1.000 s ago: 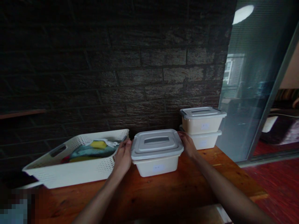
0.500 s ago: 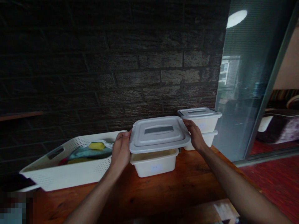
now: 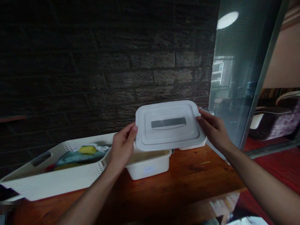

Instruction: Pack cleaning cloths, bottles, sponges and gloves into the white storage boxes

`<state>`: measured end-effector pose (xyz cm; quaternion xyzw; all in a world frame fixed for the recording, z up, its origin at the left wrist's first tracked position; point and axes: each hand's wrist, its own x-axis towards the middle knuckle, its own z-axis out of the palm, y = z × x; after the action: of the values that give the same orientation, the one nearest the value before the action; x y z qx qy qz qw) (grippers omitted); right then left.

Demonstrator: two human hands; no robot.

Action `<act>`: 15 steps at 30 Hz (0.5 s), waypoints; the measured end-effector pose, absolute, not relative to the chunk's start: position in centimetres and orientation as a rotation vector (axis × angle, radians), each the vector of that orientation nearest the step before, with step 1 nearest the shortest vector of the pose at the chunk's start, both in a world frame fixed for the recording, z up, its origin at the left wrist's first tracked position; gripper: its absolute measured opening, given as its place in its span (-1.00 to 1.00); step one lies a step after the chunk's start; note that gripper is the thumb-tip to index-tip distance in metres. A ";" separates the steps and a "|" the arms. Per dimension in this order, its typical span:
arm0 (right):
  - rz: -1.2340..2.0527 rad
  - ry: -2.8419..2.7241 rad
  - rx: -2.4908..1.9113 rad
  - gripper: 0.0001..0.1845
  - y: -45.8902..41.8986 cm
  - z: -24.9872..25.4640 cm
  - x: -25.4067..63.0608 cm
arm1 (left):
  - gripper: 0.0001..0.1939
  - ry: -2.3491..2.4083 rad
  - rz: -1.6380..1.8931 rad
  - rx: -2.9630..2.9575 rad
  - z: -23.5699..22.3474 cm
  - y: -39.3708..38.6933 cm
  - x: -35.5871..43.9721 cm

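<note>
A pale grey plastic lid with a darker grey handle strip is held up, tilted toward me. My left hand grips its left edge, thumb on top. At the lid's right edge, my right hand pinches the rim between thumb and fingers. Below the lid, the white storage box stands uncovered on the wooden table; the lid hides part of its opening. To the left of my left hand sits a white perforated basket with folded cloths and a yellow item in it.
Behind the raised lid, another white box is mostly hidden. A dark brick wall runs along the back of the wooden table. A glass door panel is at the right, beside red flooring.
Both hands have raised the lid higher, moved it right and tilted its top more toward me. The box beneath shows a wider gap. My view has shifted slightly right.
</note>
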<state>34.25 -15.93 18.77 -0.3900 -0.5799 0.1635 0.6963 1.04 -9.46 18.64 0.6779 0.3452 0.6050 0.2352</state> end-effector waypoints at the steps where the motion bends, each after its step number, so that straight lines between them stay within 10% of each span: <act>1: 0.349 -1.303 -0.892 -0.43 -16.3 18.8 34.9 | -0.49 0.947 1.645 1.875 18.7 -9.5 1.3; 15: 0.309 -1.325 -0.997 -0.64 -20.5 18.4 43.2 | -0.73 0.777 1.450 2.062 19.3 -11.4 6.3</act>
<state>43.24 -20.48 18.42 -0.4415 -0.5866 0.1367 0.6651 6.33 -11.37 19.31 0.7572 0.2851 0.5322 0.2492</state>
